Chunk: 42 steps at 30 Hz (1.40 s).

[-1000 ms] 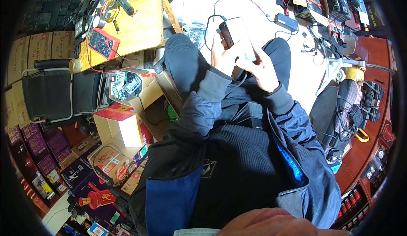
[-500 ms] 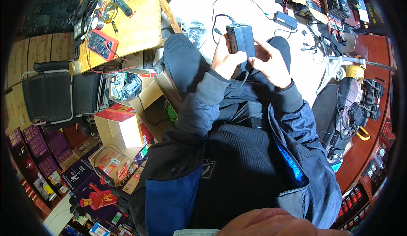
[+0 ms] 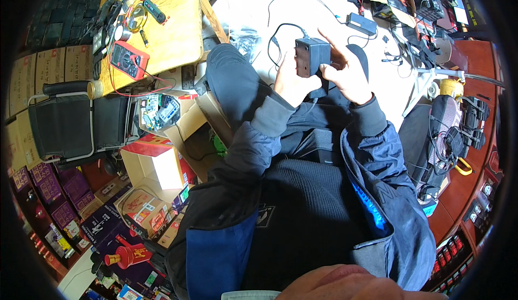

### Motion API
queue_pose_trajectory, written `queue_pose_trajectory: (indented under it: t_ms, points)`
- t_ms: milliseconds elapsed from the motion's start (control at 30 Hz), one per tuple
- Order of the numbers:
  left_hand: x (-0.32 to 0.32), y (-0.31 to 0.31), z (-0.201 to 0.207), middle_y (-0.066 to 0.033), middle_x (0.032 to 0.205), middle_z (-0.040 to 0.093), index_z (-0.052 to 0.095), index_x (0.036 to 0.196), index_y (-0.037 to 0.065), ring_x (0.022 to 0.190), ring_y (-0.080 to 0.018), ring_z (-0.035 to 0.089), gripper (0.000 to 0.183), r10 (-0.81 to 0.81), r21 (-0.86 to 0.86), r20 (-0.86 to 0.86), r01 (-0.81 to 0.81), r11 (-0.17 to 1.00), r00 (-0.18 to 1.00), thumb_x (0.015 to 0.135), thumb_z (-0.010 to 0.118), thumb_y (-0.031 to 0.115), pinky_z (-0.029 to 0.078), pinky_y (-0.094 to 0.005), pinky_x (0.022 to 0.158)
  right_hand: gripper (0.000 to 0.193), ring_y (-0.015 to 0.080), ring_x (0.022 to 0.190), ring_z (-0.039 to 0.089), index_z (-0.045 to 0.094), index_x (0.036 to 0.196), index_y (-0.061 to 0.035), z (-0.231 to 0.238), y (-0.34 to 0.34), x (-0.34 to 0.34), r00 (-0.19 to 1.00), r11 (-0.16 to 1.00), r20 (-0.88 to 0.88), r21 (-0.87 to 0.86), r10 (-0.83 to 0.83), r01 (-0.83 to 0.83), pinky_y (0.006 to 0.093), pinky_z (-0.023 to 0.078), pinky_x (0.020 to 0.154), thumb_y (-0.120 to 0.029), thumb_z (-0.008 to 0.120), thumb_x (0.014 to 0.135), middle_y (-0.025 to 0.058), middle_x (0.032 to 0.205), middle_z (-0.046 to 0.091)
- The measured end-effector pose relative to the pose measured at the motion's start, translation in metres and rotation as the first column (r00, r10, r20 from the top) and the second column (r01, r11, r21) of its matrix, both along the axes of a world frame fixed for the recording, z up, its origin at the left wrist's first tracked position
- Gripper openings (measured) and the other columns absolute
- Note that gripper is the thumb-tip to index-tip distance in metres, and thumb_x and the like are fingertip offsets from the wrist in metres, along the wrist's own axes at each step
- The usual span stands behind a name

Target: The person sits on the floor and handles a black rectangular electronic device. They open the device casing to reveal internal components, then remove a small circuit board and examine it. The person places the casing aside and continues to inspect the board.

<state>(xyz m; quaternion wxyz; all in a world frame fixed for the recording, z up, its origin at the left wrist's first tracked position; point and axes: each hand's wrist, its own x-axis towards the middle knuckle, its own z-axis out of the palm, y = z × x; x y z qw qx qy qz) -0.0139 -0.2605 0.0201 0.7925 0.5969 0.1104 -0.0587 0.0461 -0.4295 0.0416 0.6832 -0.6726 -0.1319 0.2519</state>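
While hands hold it, boxy black adapter, cabled both ends

The person wears a dark navy jacket with grey ribbed cuffs, black textured top, small rectangular patch below frame centre, and dark trousers.

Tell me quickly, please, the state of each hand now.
Left hand: closed, holding the black, box-shaped, plastic-looking device.
Right hand: thumb at the device, one finger extended; whether it grips cannot be told.
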Motion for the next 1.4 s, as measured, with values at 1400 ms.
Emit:
queue_pose_trajectory:
  t_ms: [1400]
  points:
    - [-0.001,-0.001,-0.014,-0.0141,0.099,0.063,0.054,0.113,-0.007,0.09,-0.0236,0.063,0.051,-0.059,0.321,0.083,0.03,0.947,0.995,0.07,0.076,0.01,0.055,-0.0363,0.078,0.076,0.0229,0.124,0.058,0.043,0.152,-0.0035,-0.017,-0.006,-0.01,1.0,0.989,0.004,0.143,-0.023,0.022,0.0374,0.047,0.106,-0.023,0.077,0.087,0.015,0.139,0.058]
